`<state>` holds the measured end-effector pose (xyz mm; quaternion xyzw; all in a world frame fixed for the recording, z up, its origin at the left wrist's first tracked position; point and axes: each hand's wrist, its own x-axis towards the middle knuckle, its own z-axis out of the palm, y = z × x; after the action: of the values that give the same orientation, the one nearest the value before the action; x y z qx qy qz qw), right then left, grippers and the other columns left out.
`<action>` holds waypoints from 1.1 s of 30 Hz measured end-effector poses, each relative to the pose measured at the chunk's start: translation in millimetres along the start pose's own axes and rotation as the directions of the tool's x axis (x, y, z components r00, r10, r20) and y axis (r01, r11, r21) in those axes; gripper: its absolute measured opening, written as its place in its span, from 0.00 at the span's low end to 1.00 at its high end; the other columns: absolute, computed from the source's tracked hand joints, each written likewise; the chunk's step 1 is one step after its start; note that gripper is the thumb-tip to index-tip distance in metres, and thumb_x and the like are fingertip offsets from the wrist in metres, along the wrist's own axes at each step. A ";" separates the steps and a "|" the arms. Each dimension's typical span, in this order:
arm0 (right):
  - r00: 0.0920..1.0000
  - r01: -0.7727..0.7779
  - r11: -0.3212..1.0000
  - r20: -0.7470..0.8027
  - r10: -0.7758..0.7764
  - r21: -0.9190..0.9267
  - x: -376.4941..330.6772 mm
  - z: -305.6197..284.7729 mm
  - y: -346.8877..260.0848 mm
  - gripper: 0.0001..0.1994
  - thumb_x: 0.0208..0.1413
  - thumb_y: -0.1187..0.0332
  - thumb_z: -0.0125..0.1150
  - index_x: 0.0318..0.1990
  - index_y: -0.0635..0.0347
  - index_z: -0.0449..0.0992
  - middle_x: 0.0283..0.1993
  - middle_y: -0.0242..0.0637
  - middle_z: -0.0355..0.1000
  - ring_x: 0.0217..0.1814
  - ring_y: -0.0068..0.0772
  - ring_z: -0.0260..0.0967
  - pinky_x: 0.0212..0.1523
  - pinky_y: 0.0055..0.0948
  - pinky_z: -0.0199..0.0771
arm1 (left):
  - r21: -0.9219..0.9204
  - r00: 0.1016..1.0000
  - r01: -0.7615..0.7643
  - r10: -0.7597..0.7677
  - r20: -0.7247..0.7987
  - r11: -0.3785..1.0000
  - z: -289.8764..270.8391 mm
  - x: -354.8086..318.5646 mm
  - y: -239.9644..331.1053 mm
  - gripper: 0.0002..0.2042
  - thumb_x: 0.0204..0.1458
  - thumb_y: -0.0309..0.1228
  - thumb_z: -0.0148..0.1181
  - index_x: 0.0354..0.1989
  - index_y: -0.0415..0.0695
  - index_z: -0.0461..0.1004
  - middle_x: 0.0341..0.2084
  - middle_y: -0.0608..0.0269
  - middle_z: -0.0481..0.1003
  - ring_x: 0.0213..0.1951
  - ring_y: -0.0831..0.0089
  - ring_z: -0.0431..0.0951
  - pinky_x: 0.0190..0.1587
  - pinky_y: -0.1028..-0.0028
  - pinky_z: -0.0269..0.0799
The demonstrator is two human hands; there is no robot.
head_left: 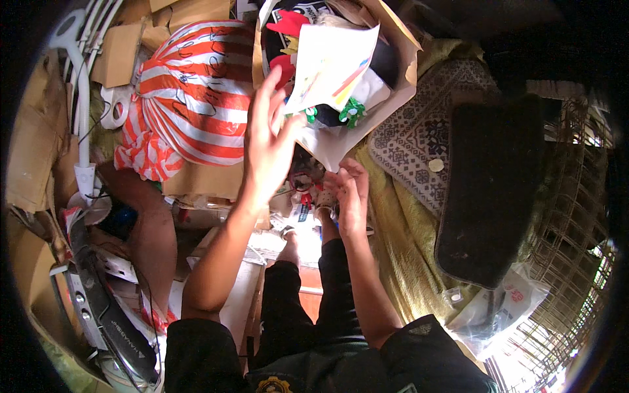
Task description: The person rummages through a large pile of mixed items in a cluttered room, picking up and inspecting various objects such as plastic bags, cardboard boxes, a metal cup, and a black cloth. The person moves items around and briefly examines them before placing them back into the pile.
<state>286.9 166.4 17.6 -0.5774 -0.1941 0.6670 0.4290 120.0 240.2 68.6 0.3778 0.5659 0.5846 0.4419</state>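
A large paper bag [405,62] gapes at the top centre, with mixed items inside. On top of them lies a white sheet of paper [331,62] with coloured marks. Red pieces [287,25] and green bow-like trimmings [352,112] show around the sheet. My left hand [267,134] is open at the bag's left side, its fingers stretched upward near the sheet's lower left corner. Below the bag's near corner, my right hand [350,193] has its fingertips closed on the pointed paper edge.
A tied red-and-white striped plastic bag [203,92] bulges on the left beside cardboard [121,56] and a white pole [82,111]. To the right are a patterned mat [419,141], a dark mat [491,190], yellow cloth [403,242] and a woven lattice [563,255].
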 end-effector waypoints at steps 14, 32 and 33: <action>0.832 0.493 0.761 0.484 -0.271 -0.422 131.7 79.9 -48.7 0.27 0.65 0.49 0.46 0.56 0.68 0.69 0.59 0.44 0.66 0.60 0.39 0.63 0.62 0.37 0.59 | 0.601 0.975 0.064 -0.177 0.130 0.796 -116.0 -117.0 28.8 0.03 0.50 0.22 0.61 0.33 0.39 0.76 0.47 0.51 0.70 0.50 0.58 0.73 0.52 0.66 0.69; 0.978 -0.201 0.776 -0.079 0.192 -0.597 -60.7 -152.6 305.7 0.21 0.65 0.53 0.48 0.51 0.63 0.69 0.44 0.36 0.71 0.41 0.26 0.69 0.46 0.27 0.68 | 0.738 0.909 0.147 -0.384 0.162 0.659 -28.7 -321.3 -500.4 0.06 0.47 0.26 0.54 0.31 0.43 0.77 0.32 0.52 0.76 0.38 0.55 0.77 0.44 0.53 0.72; 0.979 -0.201 0.775 -0.089 0.185 -0.600 -52.5 -149.5 312.7 0.18 0.66 0.57 0.47 0.49 0.65 0.71 0.47 0.38 0.72 0.43 0.29 0.72 0.49 0.29 0.68 | 0.821 0.907 0.068 -0.377 0.185 0.567 -11.6 -302.5 -532.2 0.06 0.47 0.26 0.55 0.32 0.44 0.78 0.32 0.53 0.76 0.39 0.58 0.77 0.47 0.54 0.71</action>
<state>316.2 -84.8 -225.2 -0.7094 -0.3314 0.6028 0.1537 254.4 -65.8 -444.4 0.5543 0.7248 0.1323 0.3872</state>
